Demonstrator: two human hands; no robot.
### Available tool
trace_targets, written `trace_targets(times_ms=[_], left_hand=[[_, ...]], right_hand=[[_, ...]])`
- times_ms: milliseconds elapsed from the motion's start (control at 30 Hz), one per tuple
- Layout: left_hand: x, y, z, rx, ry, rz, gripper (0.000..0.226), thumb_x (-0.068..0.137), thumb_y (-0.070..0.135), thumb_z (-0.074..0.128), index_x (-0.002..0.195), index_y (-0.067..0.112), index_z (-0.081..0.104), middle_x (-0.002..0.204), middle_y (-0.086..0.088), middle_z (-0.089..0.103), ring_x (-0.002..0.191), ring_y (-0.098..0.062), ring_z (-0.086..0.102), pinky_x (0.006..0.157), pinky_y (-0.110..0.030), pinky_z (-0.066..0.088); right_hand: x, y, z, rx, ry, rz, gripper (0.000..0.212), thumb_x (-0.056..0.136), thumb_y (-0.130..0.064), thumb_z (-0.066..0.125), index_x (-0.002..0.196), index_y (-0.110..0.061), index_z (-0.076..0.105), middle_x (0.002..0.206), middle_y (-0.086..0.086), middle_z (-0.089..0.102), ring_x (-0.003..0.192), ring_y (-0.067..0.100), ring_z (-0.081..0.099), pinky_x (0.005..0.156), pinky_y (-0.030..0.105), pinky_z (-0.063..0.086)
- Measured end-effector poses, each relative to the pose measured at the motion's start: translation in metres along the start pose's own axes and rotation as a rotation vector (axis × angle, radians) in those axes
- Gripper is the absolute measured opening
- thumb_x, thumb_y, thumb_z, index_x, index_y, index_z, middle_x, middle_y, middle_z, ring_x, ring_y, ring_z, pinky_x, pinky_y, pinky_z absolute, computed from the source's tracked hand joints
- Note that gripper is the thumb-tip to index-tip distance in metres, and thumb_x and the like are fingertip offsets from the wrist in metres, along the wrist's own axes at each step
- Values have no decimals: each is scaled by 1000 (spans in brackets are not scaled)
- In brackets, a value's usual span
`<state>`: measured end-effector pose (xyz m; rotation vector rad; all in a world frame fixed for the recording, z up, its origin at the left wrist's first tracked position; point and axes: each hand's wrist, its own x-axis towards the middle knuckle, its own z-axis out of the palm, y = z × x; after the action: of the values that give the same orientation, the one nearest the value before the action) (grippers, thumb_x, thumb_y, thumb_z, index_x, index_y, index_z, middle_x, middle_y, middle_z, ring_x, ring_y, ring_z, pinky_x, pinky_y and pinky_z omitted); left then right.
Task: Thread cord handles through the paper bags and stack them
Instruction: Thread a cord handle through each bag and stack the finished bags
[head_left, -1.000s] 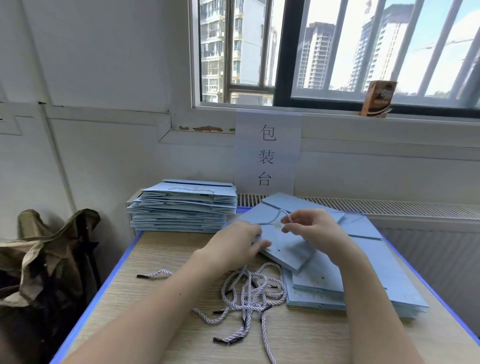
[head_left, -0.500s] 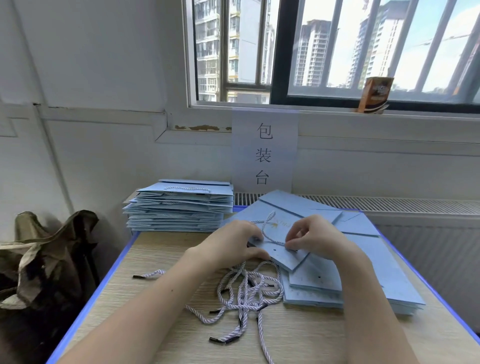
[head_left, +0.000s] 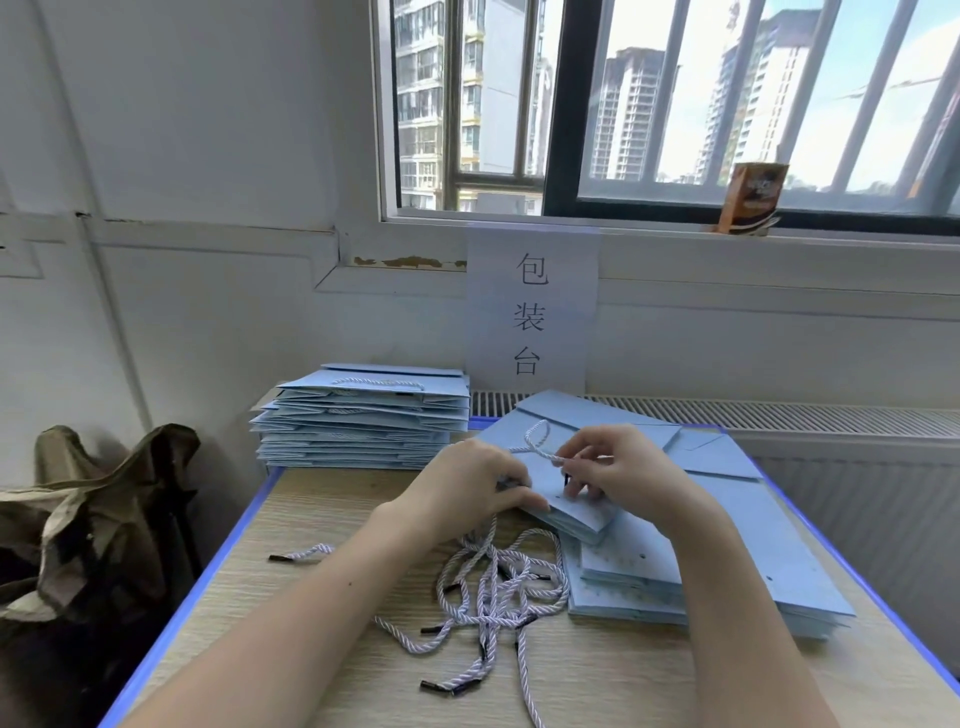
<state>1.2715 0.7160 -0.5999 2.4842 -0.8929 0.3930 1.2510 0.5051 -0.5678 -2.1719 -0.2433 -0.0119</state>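
Observation:
A flat light-blue paper bag (head_left: 582, 512) lies tilted on top of a pile of unthreaded blue bags (head_left: 753, 566) at the table's right. My left hand (head_left: 467, 488) grips the bag's near-left edge. My right hand (head_left: 618, 470) pinches a white twisted cord (head_left: 537, 441) that loops up over the bag. Whether the cord's end is inside a hole is hidden by my fingers. Several loose cords (head_left: 493, 587) with black tips lie tangled on the wooden table in front of the bag. A stack of bags with handles (head_left: 363, 421) stands at the back left.
The table (head_left: 597, 675) has a blue rim and ends at a radiator under the window. A paper sign (head_left: 530, 312) hangs on the wall behind. A crumpled brown-green bag (head_left: 93, 519) sits on the floor to the left. A small carton (head_left: 750, 200) stands on the sill.
The cord loop has grown and risen above the bag as my right hand moved it. My left hand slid down to the bag's near edge.

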Motion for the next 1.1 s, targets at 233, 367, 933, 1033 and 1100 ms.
trace_targets(times_ms=[233, 367, 933, 1033, 1100], left_hand=[[-1, -1, 0, 33, 10, 20, 40, 84, 62, 63, 83, 24, 75, 78, 9, 70, 73, -11, 59, 70, -38, 51], [-1, -1, 0, 60, 5, 10, 49, 85, 68, 54, 83, 24, 74, 77, 8, 70, 72, -12, 58, 69, -35, 51], [-6, 14, 2, 276, 374, 73, 40, 94, 47, 52, 65, 22, 62, 58, 8, 58, 50, -10, 47, 49, -23, 19], [-5, 13, 6, 244, 381, 51, 43, 95, 51, 49, 68, 21, 63, 61, 7, 60, 54, -14, 55, 49, -26, 30], [-5, 12, 7, 220, 386, 70, 40, 94, 50, 54, 68, 22, 62, 63, 8, 60, 57, -13, 54, 49, -29, 40]], right_hand=[[-2, -1, -3, 27, -31, -18, 8, 86, -5, 75, 83, -11, 70, 73, 4, 74, 67, 15, 67, 69, 34, 52], [-2, 0, -3, 50, -63, 0, 8, 82, -3, 77, 80, -9, 72, 74, 9, 73, 68, 18, 63, 70, 35, 51], [-14, -10, -16, 65, -137, -36, 34, 72, -45, 82, 74, -11, 77, 75, 16, 63, 73, 18, 50, 71, 35, 38], [-13, -9, -15, 107, -158, -46, 17, 77, -19, 84, 78, -3, 76, 90, 3, 76, 83, 16, 63, 79, 33, 48], [-11, -7, -14, 96, -138, -45, 10, 79, -10, 81, 77, -1, 76, 91, 6, 77, 87, 19, 68, 84, 34, 53]])
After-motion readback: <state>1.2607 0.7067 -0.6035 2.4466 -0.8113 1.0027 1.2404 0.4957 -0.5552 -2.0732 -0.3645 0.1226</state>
